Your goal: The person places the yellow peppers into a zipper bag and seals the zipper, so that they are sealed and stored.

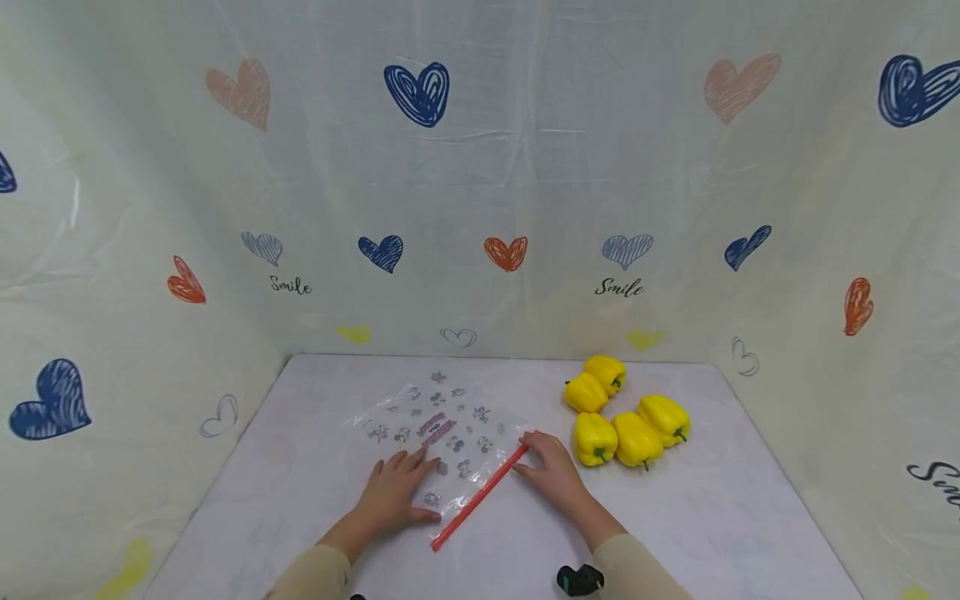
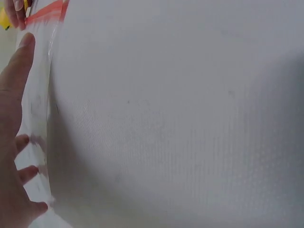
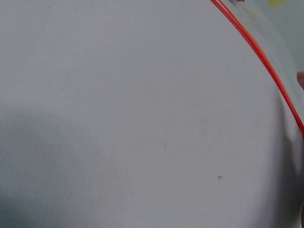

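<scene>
A clear plastic zip bag with small printed patterns and a red zip strip lies flat at the middle of the table. My left hand rests on the bag's left near side, fingers spread and thumb pointing towards the strip. In the left wrist view, the left thumb is straight along the bag's edge. At the strip's far end, my right hand grips the bag's corner, with fingers and thumb on either side of the strip. Most of that hand is out of the right wrist view, where the red strip curves past.
Several yellow bell peppers lie in two groups on the table's right far side, just beyond my right hand. A dark object sits by the right sleeve at the near edge. A heart-printed curtain hangs behind and at both sides.
</scene>
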A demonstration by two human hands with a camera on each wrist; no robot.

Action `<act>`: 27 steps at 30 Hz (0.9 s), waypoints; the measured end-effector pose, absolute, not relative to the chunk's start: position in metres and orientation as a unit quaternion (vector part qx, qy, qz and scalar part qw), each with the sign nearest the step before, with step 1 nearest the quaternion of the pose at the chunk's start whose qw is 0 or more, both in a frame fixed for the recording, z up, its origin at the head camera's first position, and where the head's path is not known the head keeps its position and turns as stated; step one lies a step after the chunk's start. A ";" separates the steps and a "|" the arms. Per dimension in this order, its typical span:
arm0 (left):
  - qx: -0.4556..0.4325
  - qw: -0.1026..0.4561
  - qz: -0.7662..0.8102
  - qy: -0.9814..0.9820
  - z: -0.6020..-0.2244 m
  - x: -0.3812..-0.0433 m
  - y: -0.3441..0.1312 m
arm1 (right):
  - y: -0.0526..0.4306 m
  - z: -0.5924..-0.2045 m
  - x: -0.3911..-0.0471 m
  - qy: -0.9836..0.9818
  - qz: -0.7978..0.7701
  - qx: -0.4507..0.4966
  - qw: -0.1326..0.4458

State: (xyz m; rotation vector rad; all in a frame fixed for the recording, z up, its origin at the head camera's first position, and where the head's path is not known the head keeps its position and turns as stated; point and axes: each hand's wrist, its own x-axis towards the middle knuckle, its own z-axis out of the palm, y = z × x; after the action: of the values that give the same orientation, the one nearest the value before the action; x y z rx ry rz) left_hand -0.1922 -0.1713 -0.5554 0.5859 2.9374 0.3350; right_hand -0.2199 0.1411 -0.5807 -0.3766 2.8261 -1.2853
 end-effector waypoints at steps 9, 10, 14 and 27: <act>0.182 0.083 0.104 0.974 -0.554 -0.197 -0.170 | 0.145 -0.581 -0.205 0.890 -0.436 -0.130 0.010; 0.181 0.085 0.105 0.974 -0.553 -0.198 -0.170 | 0.145 -0.582 -0.203 0.890 -0.437 -0.134 0.008; 0.175 0.086 0.121 0.973 -0.551 -0.203 -0.173 | 0.145 -0.582 -0.197 0.891 -0.432 -0.138 0.008; 0.198 0.071 0.133 0.968 -0.553 -0.207 -0.184 | 0.140 -0.577 -0.185 0.895 -0.424 -0.137 0.025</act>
State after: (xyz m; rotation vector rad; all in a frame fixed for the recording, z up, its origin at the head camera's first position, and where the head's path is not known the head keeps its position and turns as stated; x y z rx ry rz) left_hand -0.2066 -0.1839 -0.5529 0.5968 2.9121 0.4012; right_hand -0.1853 0.1400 -0.5775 -0.4243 2.7673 -1.3128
